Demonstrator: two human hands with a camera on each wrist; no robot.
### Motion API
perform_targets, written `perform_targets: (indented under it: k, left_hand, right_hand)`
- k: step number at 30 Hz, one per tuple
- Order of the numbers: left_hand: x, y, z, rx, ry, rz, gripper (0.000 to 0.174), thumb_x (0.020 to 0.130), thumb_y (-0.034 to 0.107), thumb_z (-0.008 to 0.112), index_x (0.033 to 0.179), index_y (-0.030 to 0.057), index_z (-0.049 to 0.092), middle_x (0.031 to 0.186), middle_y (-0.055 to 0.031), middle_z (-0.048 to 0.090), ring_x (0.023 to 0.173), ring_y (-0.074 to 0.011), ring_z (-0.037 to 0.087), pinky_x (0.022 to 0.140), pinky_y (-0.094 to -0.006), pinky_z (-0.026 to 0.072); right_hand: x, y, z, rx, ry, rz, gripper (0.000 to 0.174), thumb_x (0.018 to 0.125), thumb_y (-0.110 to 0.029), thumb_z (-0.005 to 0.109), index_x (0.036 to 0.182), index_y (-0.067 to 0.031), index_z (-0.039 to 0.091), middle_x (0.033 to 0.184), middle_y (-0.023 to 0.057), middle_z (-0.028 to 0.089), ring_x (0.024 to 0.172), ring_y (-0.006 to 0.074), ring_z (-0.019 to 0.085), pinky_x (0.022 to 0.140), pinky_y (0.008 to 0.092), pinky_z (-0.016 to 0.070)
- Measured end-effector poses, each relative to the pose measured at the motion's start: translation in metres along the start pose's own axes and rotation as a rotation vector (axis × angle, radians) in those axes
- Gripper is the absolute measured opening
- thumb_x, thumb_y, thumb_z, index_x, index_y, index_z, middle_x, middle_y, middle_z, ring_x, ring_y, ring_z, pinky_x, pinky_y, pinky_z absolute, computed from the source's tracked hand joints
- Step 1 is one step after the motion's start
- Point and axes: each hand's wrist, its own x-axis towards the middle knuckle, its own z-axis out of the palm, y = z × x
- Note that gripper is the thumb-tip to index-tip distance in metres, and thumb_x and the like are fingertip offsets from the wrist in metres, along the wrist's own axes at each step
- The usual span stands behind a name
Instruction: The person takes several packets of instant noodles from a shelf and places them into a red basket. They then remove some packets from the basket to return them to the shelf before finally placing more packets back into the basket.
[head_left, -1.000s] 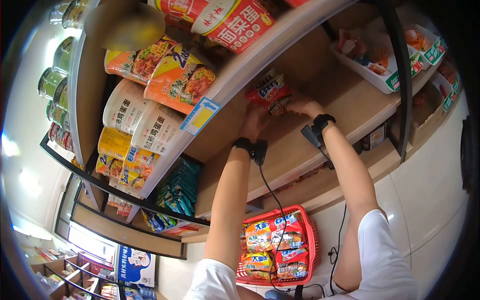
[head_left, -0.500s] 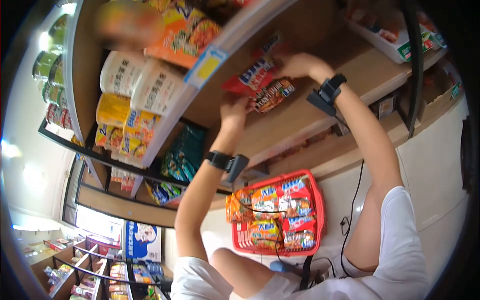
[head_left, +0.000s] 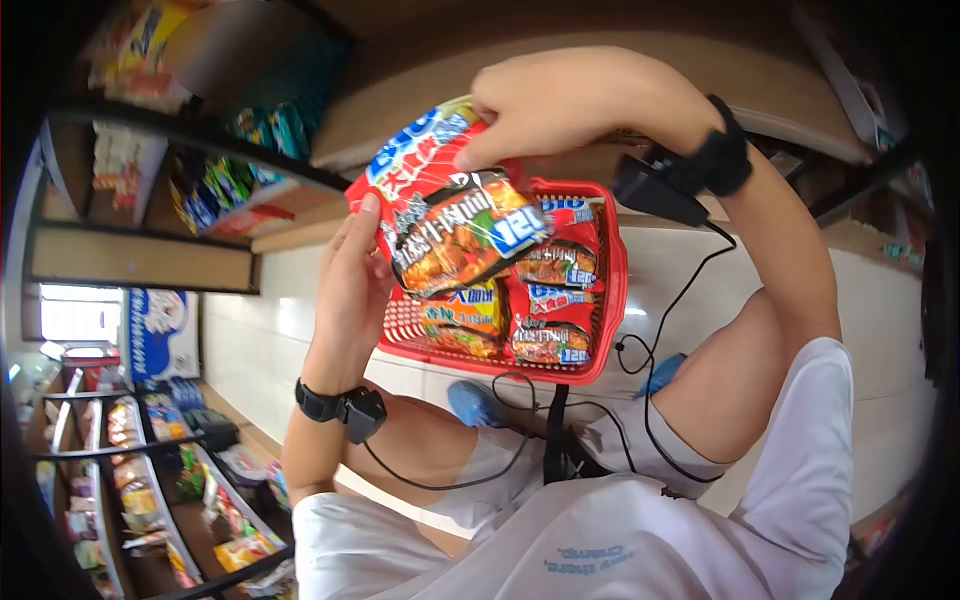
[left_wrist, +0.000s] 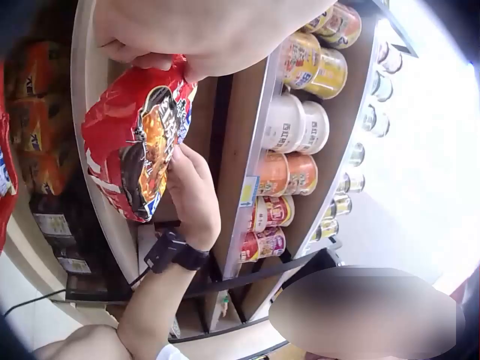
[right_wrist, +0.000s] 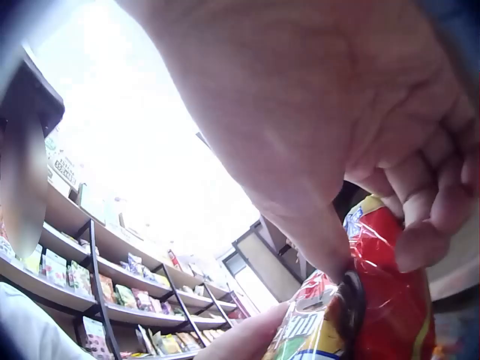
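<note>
Hanging partly over the basket [head_left: 617,290], a red packet [head_left: 450,235] is pinched by the right hand [head_left: 550,105] and gripped by the left hand [head_left: 350,265], with other packets [head_left: 550,325] already stowed and its own placing apparently left to be done.

Head view — high, facing down; wrist views — close in, all sharing red packet [head_left: 450,225].
</note>
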Motion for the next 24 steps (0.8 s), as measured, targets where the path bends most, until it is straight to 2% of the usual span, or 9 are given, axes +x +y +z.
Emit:
perform_targets:
  k: [2,3,5,7,9,11,16,20,24]
  left_hand:
    - [-0.013,-0.013,-0.018,0.0,-0.064,-0.095,0.025,0.1,0.034,0.063,0.103,0.0098,0.062,0.078,0.0084,0.059,0.057,0.0006,0.041,0.051,-0.0165,0.032]
    - [-0.018,-0.018,-0.021,0.006,-0.107,-0.133,0.025,0.1,0.035,0.063,0.103,0.0099,0.062,0.078,0.0081,0.059,0.057,0.0006,0.041,0.052,-0.0168,0.0323]
    - [-0.025,-0.036,-0.025,0.079,-0.11,-0.189,0.023,0.1,0.035,0.062,0.103,0.0124,0.061,0.078,0.0072,0.059,0.058,0.0005,0.042,0.053,-0.0178,0.0336]
    - [-0.026,-0.058,-0.034,0.13,-0.162,-0.268,0.022,0.101,0.035,0.061,0.109,0.0142,0.062,0.078,0.0091,0.056,0.06,-0.0008,0.04,0.054,-0.0182,0.0315]
    - [-0.022,-0.078,-0.041,0.106,-0.235,-0.375,0.021,0.1,0.034,0.062,0.108,0.0152,0.062,0.076,0.0089,0.055,0.06,-0.0011,0.04,0.054,-0.0189,0.0317]
    - [-0.01,-0.101,-0.049,0.256,-0.259,-0.499,0.023,0.099,0.035,0.064,0.107,0.0141,0.06,0.077,0.006,0.054,0.064,-0.0024,0.044,0.055,-0.0206,0.0348]
    - [0.005,-0.147,-0.037,0.436,-0.314,-0.531,0.043,0.099,0.036,0.064,0.128,0.0063,0.054,0.091,-0.0015,0.06,0.073,-0.0098,0.055,0.062,-0.0258,0.0462]
    - [0.027,-0.197,-0.029,0.447,-0.388,-0.538,0.043,0.099,0.035,0.063,0.127,0.004,0.055,0.106,-0.0076,0.064,0.083,-0.0123,0.058,0.069,-0.0304,0.049]
    - [0.043,-0.207,-0.018,0.609,-0.42,-0.555,0.043,0.097,0.034,0.065,0.123,0.0009,0.056,0.102,-0.0072,0.064,0.083,-0.0143,0.06,0.074,-0.0318,0.0513]
  right_hand:
    - [-0.002,-0.011,0.018,0.034,-0.026,-0.015,0.06,0.088,-0.056,0.063,0.095,0.003,0.068,0.083,0.0184,0.068,0.073,0.0242,0.065,0.064,0.0383,0.0501]
    - [-0.008,-0.018,0.029,0.102,-0.005,0.009,0.057,0.09,-0.054,0.063,0.094,0.0027,0.068,0.08,0.0158,0.068,0.069,0.0229,0.064,0.062,0.0377,0.0496]
    - [-0.012,-0.016,0.055,0.308,-0.231,0.102,0.054,0.092,-0.051,0.064,0.097,0.0023,0.067,0.077,0.0135,0.067,0.066,0.0204,0.064,0.061,0.0358,0.0493]
    - [-0.029,-0.02,0.086,0.354,-0.201,0.083,0.044,0.094,-0.04,0.061,0.113,-0.0003,0.065,0.076,0.0134,0.068,0.066,0.021,0.067,0.064,0.0378,0.0534]
    - [-0.042,-0.019,0.132,0.611,-0.233,0.18,0.047,0.095,-0.039,0.061,0.121,0.0004,0.06,0.075,0.0115,0.069,0.066,0.0188,0.068,0.063,0.036,0.0536]
    - [-0.043,-0.011,0.175,0.693,-0.414,0.343,0.049,0.095,-0.039,0.061,0.122,0.0015,0.059,0.076,0.0119,0.07,0.069,0.0198,0.069,0.065,0.036,0.0543]
    - [-0.053,0.001,0.237,0.655,-0.443,0.42,0.058,0.093,-0.041,0.063,0.123,0.0076,0.056,0.084,0.0171,0.071,0.078,0.0243,0.071,0.071,0.039,0.0559]
    - [-0.064,0.016,0.257,0.617,-0.464,0.518,0.059,0.092,-0.043,0.062,0.119,0.0094,0.057,0.086,0.0208,0.071,0.082,0.0296,0.072,0.075,0.0399,0.056]
    - [-0.064,0.019,0.246,0.352,-0.396,0.42,0.056,0.09,-0.043,0.064,0.109,0.0092,0.06,0.084,0.0247,0.07,0.084,0.036,0.072,0.075,0.0449,0.0553]
